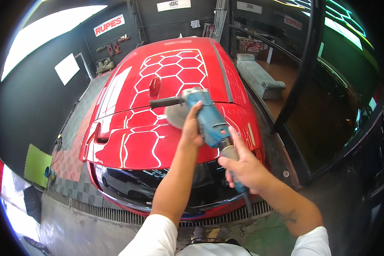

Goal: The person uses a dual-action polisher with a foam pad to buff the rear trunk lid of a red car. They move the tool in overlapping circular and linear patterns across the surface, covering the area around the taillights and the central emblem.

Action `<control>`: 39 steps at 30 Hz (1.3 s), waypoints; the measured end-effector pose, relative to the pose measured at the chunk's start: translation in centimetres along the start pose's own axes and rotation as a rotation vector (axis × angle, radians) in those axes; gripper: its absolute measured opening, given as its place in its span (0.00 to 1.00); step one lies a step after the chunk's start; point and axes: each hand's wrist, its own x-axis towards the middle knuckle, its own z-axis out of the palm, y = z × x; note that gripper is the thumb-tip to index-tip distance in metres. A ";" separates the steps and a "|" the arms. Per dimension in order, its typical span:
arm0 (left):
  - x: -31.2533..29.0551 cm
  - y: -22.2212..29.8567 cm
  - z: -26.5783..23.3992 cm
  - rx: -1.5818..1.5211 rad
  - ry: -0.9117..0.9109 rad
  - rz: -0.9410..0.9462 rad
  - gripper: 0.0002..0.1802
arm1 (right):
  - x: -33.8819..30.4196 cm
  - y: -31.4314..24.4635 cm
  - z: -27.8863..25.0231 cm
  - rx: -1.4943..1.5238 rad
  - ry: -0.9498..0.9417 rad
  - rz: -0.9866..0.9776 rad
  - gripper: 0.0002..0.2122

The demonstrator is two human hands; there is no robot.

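Note:
A blue corded car polisher (212, 119) is held over the back of a shiny red car (102, 149). My left hand (193, 127) is closed round the side of its body, just behind the metal head. Farther back, my right hand (243, 166) grips the rear handle, with the thumb and fingers around it. A black side handle (165, 102) sticks out to the left with no hand on it. Below the head, a round pale pad (176, 116) rests on or just above the red panel; I cannot tell which. A red fin antenna (155, 86) stands on the roof nearby.
A dark rear window (132, 185) lies below the spoiler. A grey padded bench (260, 77) stands along the right, past a black post (301, 68). A floor drain grate (102, 212) runs behind the car. At left are a green mat (37, 165) and a small blue tool (50, 173).

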 end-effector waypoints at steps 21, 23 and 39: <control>-5.6 -0.6 4.0 -0.018 0.163 0.122 0.29 | -3.4 -3.4 0.2 -0.156 -0.055 0.036 0.45; -3.2 -3.1 4.4 -0.140 0.117 -0.003 0.27 | -4.6 -3.8 -1.0 -0.173 0.027 0.036 0.45; -10.9 12.6 -1.5 0.075 0.363 0.421 0.30 | 5.5 -5.6 7.2 -0.167 -0.336 0.124 0.40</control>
